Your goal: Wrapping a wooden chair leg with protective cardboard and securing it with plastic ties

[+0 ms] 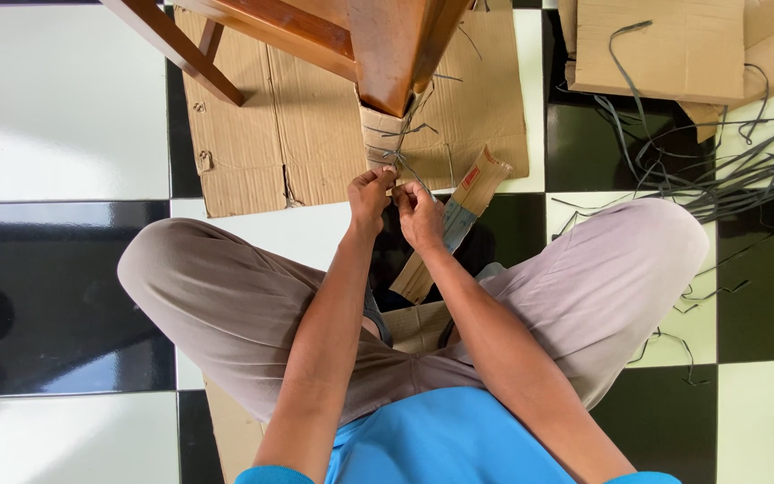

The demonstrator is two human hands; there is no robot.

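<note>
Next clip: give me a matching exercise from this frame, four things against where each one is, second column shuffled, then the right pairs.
Things:
1. wooden chair leg
2. cardboard wrap
3. pile of grey straps
4. flat cardboard sheet

Places:
A. loose on the tiles, upper right
B. spread on the floor under the chair
C. bound around the leg's lower end, just above both hands
D. coming down from the top edge, centre

Pairs: 1-D, 2-C, 3-A, 4-B
</note>
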